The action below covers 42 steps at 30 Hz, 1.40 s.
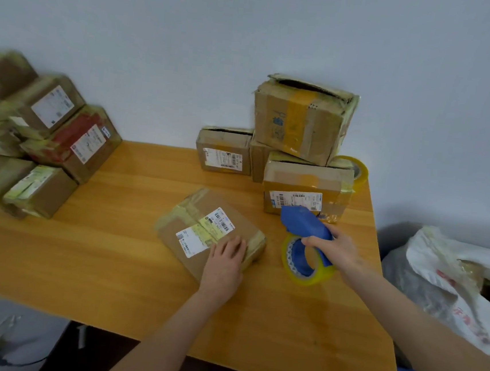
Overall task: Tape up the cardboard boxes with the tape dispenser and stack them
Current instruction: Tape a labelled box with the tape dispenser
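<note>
A flat cardboard box point(203, 229) with white and yellow labels lies in the middle of the wooden table point(112, 247). My left hand point(226, 261) rests flat on its near right corner, fingers straight. To the right, my right hand point(336, 248) grips the blue tape dispenser point(306, 224), whose yellowish tape roll point(305, 263) stands on the table beside the box. At the back right several taped and partly open boxes point(304, 119) are piled against the wall.
A stack of several taped boxes point(47, 142) fills the table's left side. A spare tape roll point(357, 169) sits behind the back-right boxes. White plastic bags point(452, 283) lie off the table's right edge. The near table edge runs below my forearms.
</note>
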Tool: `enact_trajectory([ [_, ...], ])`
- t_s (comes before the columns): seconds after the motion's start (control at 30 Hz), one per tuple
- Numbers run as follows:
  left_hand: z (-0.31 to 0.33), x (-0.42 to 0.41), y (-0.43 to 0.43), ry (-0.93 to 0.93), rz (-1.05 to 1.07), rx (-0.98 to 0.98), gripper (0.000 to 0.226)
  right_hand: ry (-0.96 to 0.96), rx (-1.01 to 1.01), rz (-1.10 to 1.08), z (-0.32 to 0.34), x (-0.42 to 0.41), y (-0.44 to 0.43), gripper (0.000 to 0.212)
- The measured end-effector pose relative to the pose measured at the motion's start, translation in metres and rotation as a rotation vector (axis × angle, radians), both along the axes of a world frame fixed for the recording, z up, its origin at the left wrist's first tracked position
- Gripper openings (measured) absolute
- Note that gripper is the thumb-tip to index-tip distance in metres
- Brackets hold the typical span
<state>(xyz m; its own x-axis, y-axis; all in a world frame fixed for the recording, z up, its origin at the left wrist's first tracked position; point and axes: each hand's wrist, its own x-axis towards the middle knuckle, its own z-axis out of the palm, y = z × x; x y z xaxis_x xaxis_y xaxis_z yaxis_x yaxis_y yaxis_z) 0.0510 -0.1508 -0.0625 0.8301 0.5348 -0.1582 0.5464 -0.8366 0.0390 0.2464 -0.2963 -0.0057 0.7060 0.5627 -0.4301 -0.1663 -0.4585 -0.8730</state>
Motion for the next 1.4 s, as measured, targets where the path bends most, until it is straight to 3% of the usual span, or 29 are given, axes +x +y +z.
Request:
enact_trajectory([
  [0.17,0.006,-0.033,0.038,0.113,-0.178,-0.024,0.082,-0.02,0.023,0.031,0.007,-0.001,0.01,0.056],
  [0.33,0.01,-0.036,0.04,0.099,0.115,-0.104,0.094,-0.061,-0.004,0.134,0.01,-0.008,0.03,0.055],
  [0.57,0.009,-0.032,0.068,0.226,-0.029,-0.114,0.09,-0.12,0.048,0.112,0.021,-0.011,0.052,0.053],
  [0.77,0.012,-0.007,0.077,0.044,0.075,-0.065,0.074,-0.182,0.065,0.106,0.022,-0.014,0.07,0.064],
  [1.07,-0.009,-0.005,0.081,0.119,0.034,-0.034,0.07,-0.19,0.098,0.138,0.026,-0.027,0.082,0.052],
  [1.4,-0.004,-0.012,0.111,0.13,-0.199,-0.02,0.113,-0.07,0.095,0.177,0.039,-0.021,0.071,0.057],
])
